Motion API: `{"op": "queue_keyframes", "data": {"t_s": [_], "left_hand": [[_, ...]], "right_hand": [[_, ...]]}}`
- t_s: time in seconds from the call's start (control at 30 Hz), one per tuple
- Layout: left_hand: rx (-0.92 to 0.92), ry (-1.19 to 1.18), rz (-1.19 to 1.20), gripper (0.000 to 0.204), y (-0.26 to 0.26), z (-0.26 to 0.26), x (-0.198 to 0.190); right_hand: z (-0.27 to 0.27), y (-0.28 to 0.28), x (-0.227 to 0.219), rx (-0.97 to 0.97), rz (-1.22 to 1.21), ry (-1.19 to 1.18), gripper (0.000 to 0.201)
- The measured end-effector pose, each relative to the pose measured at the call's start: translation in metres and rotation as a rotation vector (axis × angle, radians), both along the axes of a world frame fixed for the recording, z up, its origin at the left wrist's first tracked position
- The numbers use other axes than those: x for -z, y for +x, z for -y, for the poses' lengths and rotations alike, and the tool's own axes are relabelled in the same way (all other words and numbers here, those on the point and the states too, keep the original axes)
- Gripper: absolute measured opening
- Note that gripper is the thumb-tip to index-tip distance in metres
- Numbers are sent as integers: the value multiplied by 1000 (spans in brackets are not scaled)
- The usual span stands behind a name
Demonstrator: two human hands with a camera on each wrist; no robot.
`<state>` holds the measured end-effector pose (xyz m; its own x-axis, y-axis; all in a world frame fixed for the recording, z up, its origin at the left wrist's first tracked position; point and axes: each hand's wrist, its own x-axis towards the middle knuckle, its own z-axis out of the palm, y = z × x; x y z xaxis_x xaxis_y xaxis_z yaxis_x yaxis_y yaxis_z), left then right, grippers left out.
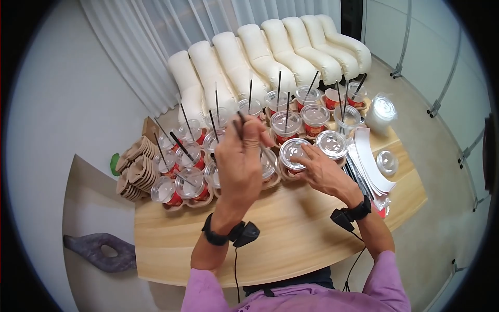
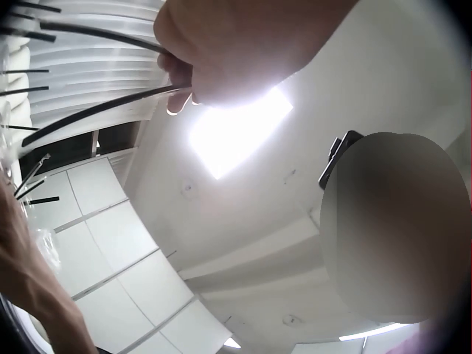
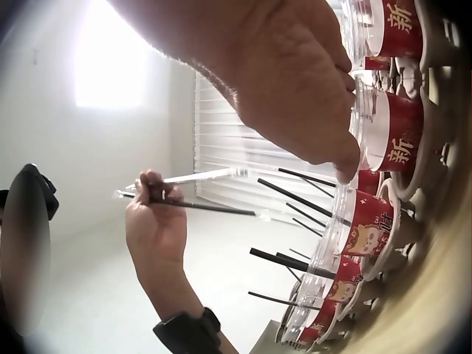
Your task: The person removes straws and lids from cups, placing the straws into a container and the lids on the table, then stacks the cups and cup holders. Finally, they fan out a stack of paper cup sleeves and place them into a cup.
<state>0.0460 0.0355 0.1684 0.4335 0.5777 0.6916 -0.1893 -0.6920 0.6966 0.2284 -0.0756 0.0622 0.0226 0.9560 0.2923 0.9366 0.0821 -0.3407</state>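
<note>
Black straws [image 2: 92, 110] are gripped in the raised left hand [image 1: 240, 164], fingers curled round them, above the wooden table [image 1: 291, 223]. Nearby, the right hand [image 1: 325, 174] rests relaxed fingers on a clear lid [image 1: 291, 150]. Around and beyond, red-sleeved cups [image 1: 200, 192] stand in cardboard carriers [image 1: 173, 208], many with straws; farther back are a cream sofa [image 1: 260, 52] and white curtains [image 1: 125, 52].
</note>
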Motion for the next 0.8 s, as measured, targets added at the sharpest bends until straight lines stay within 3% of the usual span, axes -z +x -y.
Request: {"op": "queue_keyframes", "data": {"t_s": [0.07,0.13,0.2,0.27,0.33,0.4,0.47,0.53,0.6,0.7,0.8], "left_hand": [[-7,-3,-47,33,-9,-5,6],[133,-353,-47,31,-13,-14,21],[100,-465,-150,28,-17,-19,30],[-27,-346,-262,32,-10,-36,57],[-41,-338,-263,33,-7,-41,71],[-38,-203,-305,39,-4,-42,77],[-57,-225,-389,45,-3,-39,73],[-115,2,-438,47,-2,-37,74],[-95,-143,-464,46,1,-35,73],[-124,-48,-220,35,10,-37,90],[-82,21,-306,26,10,-47,95]], "right_hand": [[-1,0,0,-12,-22,-3,45],[-2,-2,2,23,-10,-6,46],[-6,-12,-4,-1,-6,28,47],[-11,-25,-13,-94,-99,55,49],[-19,-36,-16,-142,-111,13,51],[-29,-44,-11,-215,-77,53,51],[-36,-47,-8,-229,-66,84,51],[-44,-50,-9,-287,-10,84,49],[-50,-52,-5,-284,-12,54,48],[-54,-53,-5,-284,-25,-3,46],[-56,-56,-4,-292,-51,2,44]]}}
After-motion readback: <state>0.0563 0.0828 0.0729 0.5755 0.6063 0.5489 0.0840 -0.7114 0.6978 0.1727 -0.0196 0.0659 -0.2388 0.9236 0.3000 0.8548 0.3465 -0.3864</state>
